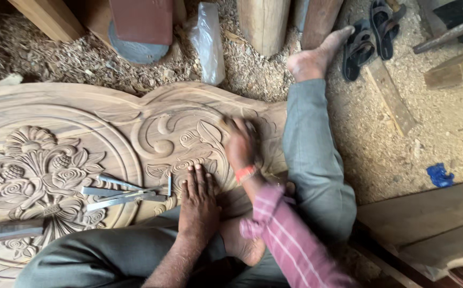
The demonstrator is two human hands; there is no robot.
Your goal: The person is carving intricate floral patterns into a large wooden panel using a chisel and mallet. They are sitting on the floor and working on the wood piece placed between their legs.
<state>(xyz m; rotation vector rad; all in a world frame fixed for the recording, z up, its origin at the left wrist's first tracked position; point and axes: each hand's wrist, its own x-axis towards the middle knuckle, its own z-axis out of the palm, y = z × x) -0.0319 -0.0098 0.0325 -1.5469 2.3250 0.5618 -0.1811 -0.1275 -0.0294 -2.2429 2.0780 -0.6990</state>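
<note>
Two hands are down on a big carved wooden panel (pixel 135 114) that lies flat on a floor covered in sawdust, with the person sitting right on it, legs in grey trousers.

Packaging first: only one thing like that, a crumpled clear plastic bag (pixel 207 40) lying in the shavings well beyond the fingertips, past the far edge of the panel. Off to the right of the fingers, well apart, there's a small scrunched blue scrap (pixel 440 175) on the dirt. No labels I can make out on either.

Right hand (pixel 240 143) is pressed onto a leaf scroll in the carving, fingers curled down against the wood. It's blurred, so I can't tell if there's something under the palm or not. Orange band at the wrist, pink striped sleeve behind it.

Left hand (pixel 199 200) lies flat on the panel, fingers straight and close together, holding nothing, just beside the right wrist.

Just left of the left fingers, nearly touching, is a loose bunch of metal chisels (pixel 122 193) resting on the floral relief. A pair of dark sandals (pixel 372 34) sits far off past the bare foot.
</note>
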